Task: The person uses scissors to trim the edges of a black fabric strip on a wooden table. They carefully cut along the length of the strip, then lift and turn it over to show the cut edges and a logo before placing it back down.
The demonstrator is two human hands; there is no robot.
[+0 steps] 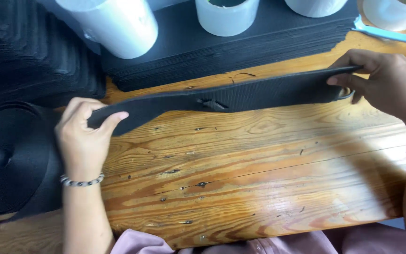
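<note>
- Black and ribbed, a long flat sheet (240,96) is held edge-on above the wooden table (259,169), stretching from one hand to the other.
- At the sheet's near-left end, the left hand (83,136) pinches it, thumb on the near face and fingers curled over the top edge; a beaded bracelet (81,180) sits on that wrist.
- At the far-right end, the right hand (386,82) grips the sheet, fingers wrapped over its top edge and thumb pressed against the near side.
- Near the middle of the sheet's length, a small dark fitting (211,104) shows on its face; its kind cannot be told.
- Behind the sheet, a stack of black sheets (222,56) lies on the table, with white rolls (118,26) resting on top of it.
- A second, taller pile of black sheets (29,51) fills the upper-left corner.
- A large coil of black webbing (10,160) lies flat at the left edge of the table, just beside the left wrist, with a loose tail trailing toward the near edge.
- At the upper right, a light blue handle (391,34) lies on the table beyond the right hand, beside a clear container (391,13).
- Pink cloth (269,242) shows along the bottom edge, at the person's lap.
</note>
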